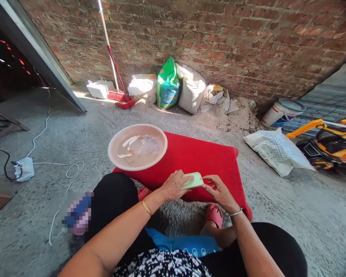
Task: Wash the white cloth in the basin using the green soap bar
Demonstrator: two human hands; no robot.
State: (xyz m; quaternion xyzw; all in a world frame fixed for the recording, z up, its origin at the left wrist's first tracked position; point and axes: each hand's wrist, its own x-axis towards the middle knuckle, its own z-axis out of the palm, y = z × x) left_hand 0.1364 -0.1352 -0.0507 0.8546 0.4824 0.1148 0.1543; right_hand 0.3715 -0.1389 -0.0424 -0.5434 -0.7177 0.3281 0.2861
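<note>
My left hand [175,186] is closed round the left end of a pale green, flat rectangular piece with a rounded rim [195,180]; it looks like a phone case, with a small dark hole near its right end. My right hand [220,192] has its thumb and curled fingers at the right end of the same piece. Both hands are above the near edge of a low surface covered in red plush cloth [203,154]. A wide, pale pink basin [113,157] with clear water stands on the left part of that cloth, apart from my hands.
A power strip [25,169] and white cable [75,169] lie left on the concrete. By the brick wall stand a red dustpan [125,102], a green bag [167,86] and a white sack [192,92]. At right are a flat sack [276,148], a bucket [282,111] and an orange-black toy digger [334,148].
</note>
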